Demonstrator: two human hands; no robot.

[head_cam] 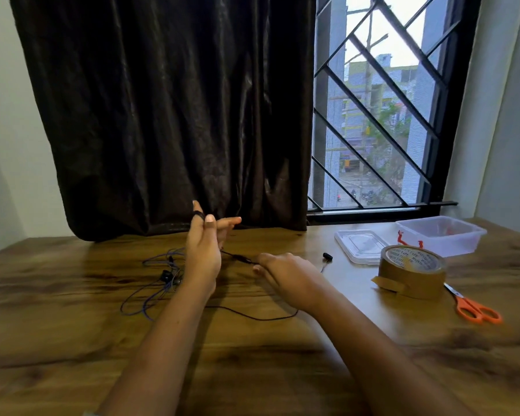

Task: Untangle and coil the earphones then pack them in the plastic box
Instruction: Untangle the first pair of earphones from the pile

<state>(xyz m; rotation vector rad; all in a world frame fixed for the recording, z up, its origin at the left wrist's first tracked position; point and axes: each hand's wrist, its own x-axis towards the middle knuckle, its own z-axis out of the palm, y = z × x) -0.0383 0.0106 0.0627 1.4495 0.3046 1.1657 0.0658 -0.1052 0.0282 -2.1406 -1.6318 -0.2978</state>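
Above the table point(72, 325), right hand point(285, 274) pinches earphones point(241, 258)

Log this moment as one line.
step: coiling | left hand: cord looped on finger | right hand: pinches cord | box: open, lid beside

Left grip point(203, 253), right grip point(285, 274) bare, nails short; forearms point(162, 340) bare too

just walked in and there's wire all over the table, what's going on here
A person is coiling the earphone cable. It is looped round a raised finger of the left hand, and the right hand pinches it and holds it taut. The rest of the earphones lies loose on the table. The plastic box stands open, its lid beside it.
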